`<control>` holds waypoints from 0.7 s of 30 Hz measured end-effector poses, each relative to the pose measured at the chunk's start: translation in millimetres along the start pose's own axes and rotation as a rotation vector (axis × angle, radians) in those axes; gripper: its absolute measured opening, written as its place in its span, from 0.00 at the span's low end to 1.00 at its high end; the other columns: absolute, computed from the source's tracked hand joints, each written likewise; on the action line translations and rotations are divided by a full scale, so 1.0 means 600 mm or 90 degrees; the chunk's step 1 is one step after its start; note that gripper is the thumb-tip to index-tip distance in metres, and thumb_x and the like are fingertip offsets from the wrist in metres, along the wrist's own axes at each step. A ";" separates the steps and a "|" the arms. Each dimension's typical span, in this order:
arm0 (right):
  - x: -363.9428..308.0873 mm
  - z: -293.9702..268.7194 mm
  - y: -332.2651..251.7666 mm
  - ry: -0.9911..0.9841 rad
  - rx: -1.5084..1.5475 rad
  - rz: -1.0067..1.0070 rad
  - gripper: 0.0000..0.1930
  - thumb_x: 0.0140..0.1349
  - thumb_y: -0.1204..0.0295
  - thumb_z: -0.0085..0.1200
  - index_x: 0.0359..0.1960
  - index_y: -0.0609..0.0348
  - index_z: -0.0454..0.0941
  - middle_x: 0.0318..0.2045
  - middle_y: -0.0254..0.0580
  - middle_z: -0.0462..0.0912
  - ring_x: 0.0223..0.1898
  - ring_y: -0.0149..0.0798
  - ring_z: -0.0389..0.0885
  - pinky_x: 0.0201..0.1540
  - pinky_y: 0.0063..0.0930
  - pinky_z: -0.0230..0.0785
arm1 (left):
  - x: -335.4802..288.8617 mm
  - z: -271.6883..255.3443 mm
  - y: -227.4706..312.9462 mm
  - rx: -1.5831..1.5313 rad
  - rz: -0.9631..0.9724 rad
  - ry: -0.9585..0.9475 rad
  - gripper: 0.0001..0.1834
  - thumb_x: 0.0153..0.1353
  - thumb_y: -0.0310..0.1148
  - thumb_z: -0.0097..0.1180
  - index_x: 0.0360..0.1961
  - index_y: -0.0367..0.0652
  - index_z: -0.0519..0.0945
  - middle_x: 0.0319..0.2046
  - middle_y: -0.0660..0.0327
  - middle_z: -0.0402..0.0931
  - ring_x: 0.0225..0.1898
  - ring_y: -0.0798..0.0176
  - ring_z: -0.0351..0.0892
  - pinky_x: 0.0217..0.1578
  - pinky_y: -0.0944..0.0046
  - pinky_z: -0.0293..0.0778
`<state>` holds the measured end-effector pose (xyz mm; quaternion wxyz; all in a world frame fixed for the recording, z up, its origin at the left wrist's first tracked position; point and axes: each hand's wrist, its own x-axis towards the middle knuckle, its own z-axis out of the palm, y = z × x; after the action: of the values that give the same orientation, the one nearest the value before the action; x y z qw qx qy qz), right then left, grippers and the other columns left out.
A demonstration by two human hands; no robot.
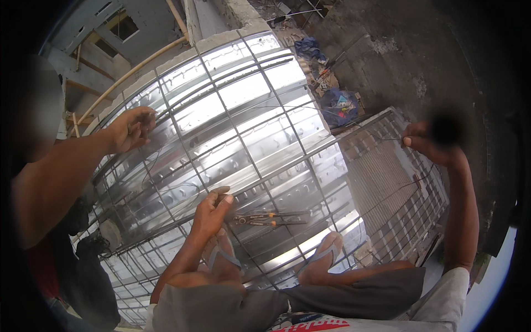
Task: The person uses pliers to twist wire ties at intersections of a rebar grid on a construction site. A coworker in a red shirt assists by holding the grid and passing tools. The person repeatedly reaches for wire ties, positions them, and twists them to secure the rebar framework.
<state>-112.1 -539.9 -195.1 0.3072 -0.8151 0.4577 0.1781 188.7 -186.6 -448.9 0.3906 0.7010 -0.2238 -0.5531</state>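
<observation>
My left hand (211, 213) hangs low over a grid of steel reinforcing bars (239, 133), thumb and fingers drawn together; what they pinch, if anything, is too small to make out. Beside it, a pair of long-handled pincers (268, 219) with orange marks lies on the shiny corrugated metal decking (243, 91). Raised to the far right, my right hand (434, 145) is closed in a pinch on a thin wire (391, 139) that runs leftward from the fingertips. A dark round blur hides part of that hand.
A co-worker's hand (133, 130) reaches over the bars from the left. My sandalled feet (326, 252) stand on the decking. Beyond its right edge lie a ribbed panel under mesh (381, 182) and a blue bag (338, 107). Open rooms (110, 39) drop away at the upper left.
</observation>
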 end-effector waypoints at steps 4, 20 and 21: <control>-0.033 0.034 0.002 -0.063 -0.095 -0.045 0.09 0.64 0.69 0.59 0.37 0.62 0.85 0.29 0.44 0.86 0.31 0.39 0.83 0.39 0.38 0.73 | 0.017 0.017 0.062 0.143 0.181 0.070 0.35 0.67 0.50 0.56 0.67 0.37 0.67 0.55 0.47 0.76 0.60 0.52 0.73 0.61 0.54 0.67; -0.057 0.210 0.110 -0.011 -0.156 -0.004 0.09 0.64 0.67 0.57 0.39 0.58 0.84 0.33 0.49 0.84 0.39 0.52 0.83 0.45 0.46 0.72 | 0.047 0.114 0.092 0.214 0.044 -0.368 0.28 0.69 0.53 0.50 0.51 0.39 0.83 0.33 0.54 0.84 0.36 0.59 0.82 0.41 0.59 0.76; -0.053 0.227 0.095 -0.017 -0.216 -0.021 0.10 0.64 0.67 0.57 0.42 0.60 0.84 0.36 0.51 0.84 0.43 0.54 0.82 0.49 0.47 0.71 | 0.045 0.116 0.110 0.228 0.050 -0.373 0.27 0.69 0.53 0.50 0.51 0.40 0.84 0.33 0.54 0.84 0.36 0.58 0.82 0.41 0.58 0.75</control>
<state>-178.8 -451.5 -298.0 0.1741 -0.8601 0.4036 0.2590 138.4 -267.0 -418.5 0.2012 0.5609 -0.4466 -0.6674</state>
